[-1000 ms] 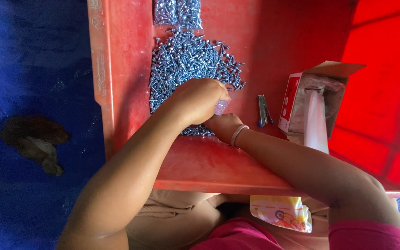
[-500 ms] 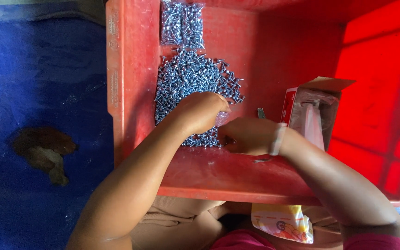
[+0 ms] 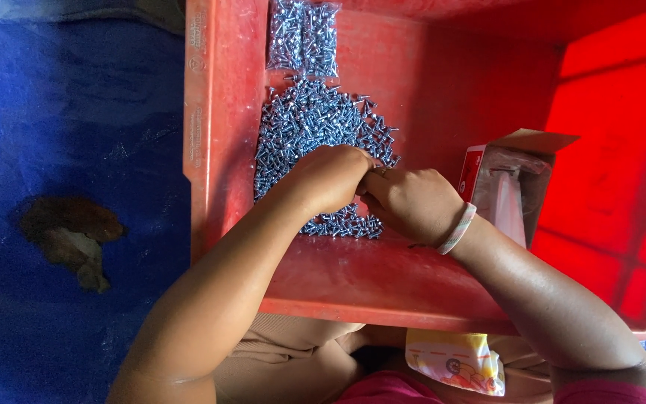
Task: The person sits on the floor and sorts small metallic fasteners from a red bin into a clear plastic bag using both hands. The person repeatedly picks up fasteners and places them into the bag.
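A: Layout, biggest first?
B: Blue tarp [image 3: 61, 135] underneath, brown stain [image 3: 72, 236] on it at left. On top sits a red plastic crate [image 3: 222, 150], open side facing the camera.
A: Contents?
B: Pile of small silver screws [image 3: 315, 123] on the crate floor, against its left wall. Clear bag of screws [image 3: 302, 34] at the far end, touching the pile. Open carton [image 3: 514, 187] with a clear plastic liner on the right, well apart from the pile.
A: Hands?
B: Both at the near edge of the pile. Left hand [image 3: 330, 178] lies knuckles up on the screws, fingers curled under. Right hand [image 3: 413, 203] is just beside it, touching it, fingers bent in toward the left hand. Pale bangle [image 3: 457, 228] on the right wrist.
A: Holding anything?
B: Cannot tell. Both sets of fingers are closed narrow, their tips hidden.
A: Anything else?
B: Yellow-and-white packet [image 3: 454, 359] on the lap below the crate.
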